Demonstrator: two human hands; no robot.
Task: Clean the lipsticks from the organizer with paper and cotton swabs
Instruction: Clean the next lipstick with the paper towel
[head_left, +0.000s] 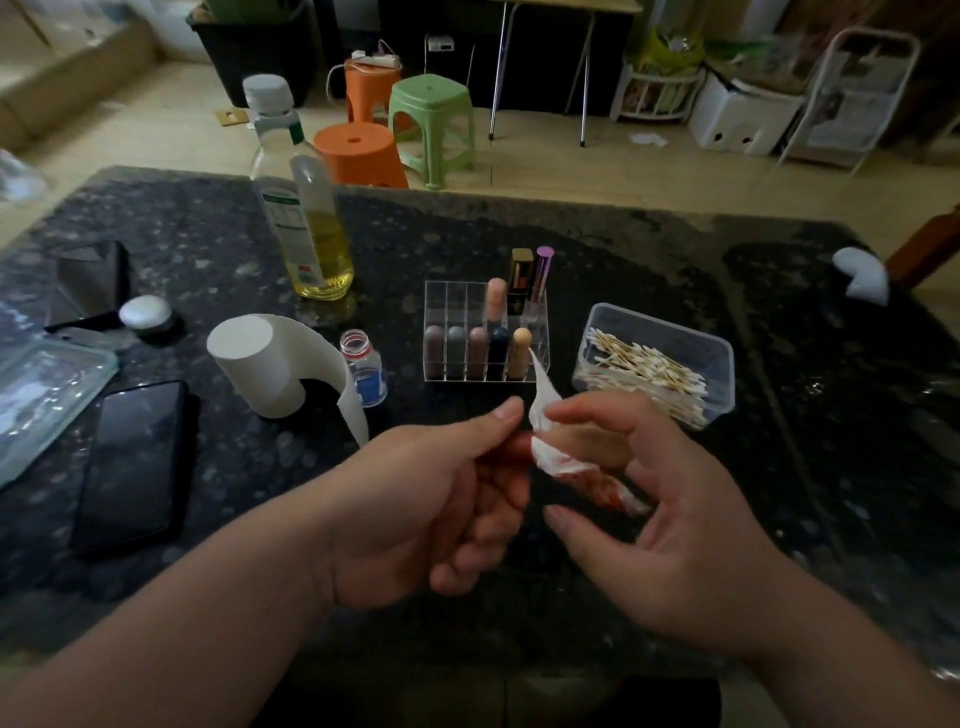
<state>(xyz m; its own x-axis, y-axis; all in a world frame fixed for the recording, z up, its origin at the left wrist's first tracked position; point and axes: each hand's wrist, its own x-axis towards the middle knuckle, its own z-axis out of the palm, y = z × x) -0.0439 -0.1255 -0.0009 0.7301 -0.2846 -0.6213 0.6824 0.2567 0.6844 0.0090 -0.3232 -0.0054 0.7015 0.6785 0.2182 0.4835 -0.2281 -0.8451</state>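
Lipstick (519, 446), a reddish one, is pinched between the thumb and fingers of my left hand (431, 519), held low over the tabletop (623, 260) right in front of me. My right hand (675, 525) pinches a piece of paper (561, 457) around its end, so both hands are clamped and close together. The paper is already smeared red, which tells me this wipe is well underway. Just beyond sits the clear organizer (452, 304) with five lipsticks (478, 353) in its front row and three more behind; whether any of those is clean I cannot tell, so I count most of the job as left. To the right, cotton swabs (649, 374) lie heaped in a plastic tub (696, 338), none in my hands. To the left stands the paper roll (254, 364), with a small open bottle (363, 371) beside it.
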